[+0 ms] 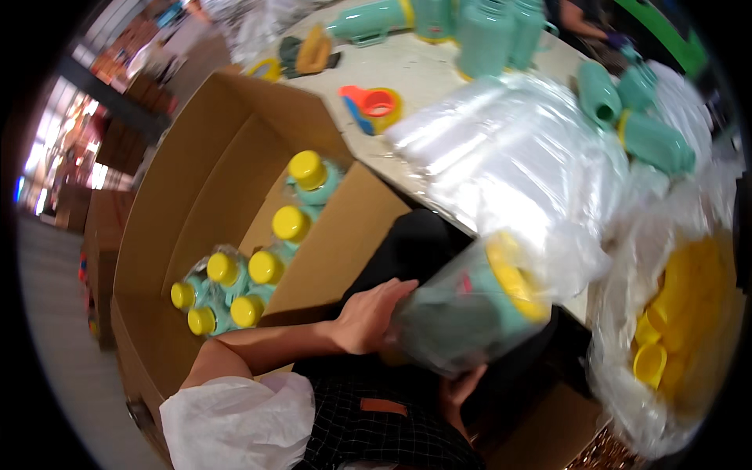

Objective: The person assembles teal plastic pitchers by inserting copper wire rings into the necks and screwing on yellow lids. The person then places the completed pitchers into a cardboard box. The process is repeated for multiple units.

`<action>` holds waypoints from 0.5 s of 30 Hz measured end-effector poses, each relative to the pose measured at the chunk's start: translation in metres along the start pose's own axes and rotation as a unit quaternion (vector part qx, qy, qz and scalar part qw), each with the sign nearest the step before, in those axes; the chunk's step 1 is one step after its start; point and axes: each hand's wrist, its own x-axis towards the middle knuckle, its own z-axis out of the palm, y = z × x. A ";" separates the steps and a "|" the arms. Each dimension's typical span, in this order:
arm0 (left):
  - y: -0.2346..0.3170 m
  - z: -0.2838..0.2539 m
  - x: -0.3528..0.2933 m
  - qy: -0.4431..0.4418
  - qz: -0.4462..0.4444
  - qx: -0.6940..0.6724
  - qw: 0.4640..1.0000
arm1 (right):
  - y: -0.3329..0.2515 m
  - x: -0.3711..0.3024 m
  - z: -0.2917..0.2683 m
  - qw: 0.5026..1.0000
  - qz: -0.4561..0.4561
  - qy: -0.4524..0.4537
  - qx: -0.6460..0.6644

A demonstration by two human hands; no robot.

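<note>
Left hand (370, 315) presses one side, right hand (462, 384) cups below: together they're holding a rounded, yellow-ended teal bottle (468, 313), wrapped in crinkly clear film (576, 262), beside the stiff cardboard box (345, 235).

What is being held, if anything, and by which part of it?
A bagged green bottle, by the end opposite its yellow one with the left hand, by its near side with the right hand.

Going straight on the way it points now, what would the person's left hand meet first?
The bagged green bottle, directly ahead of the left hand. The two already look to be touching, though blur leaves the exact contact uncertain.
</note>
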 end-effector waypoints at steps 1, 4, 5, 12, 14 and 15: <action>-0.016 0.003 -0.027 0.032 -0.033 0.032 0.998 | -0.003 -0.002 0.009 0.995 0.056 -0.077 0.008; -0.031 0.007 -0.072 0.159 -0.058 0.103 0.980 | -0.049 0.030 0.036 0.936 0.148 -0.316 -0.042; -0.032 -0.003 -0.081 0.193 -0.050 0.134 0.971 | -0.063 0.045 0.045 0.938 0.097 -0.333 -0.027; -0.094 -0.124 -0.132 0.417 -0.222 0.178 0.863 | -0.188 0.099 0.229 0.908 -0.250 -0.327 -0.079; -0.144 -0.137 -0.156 0.466 -0.236 0.067 0.850 | -0.197 0.101 0.296 0.909 -0.260 -0.325 0.016; -0.183 -0.137 -0.181 0.473 -0.277 0.030 0.836 | -0.206 0.100 0.319 0.898 -0.286 -0.333 0.028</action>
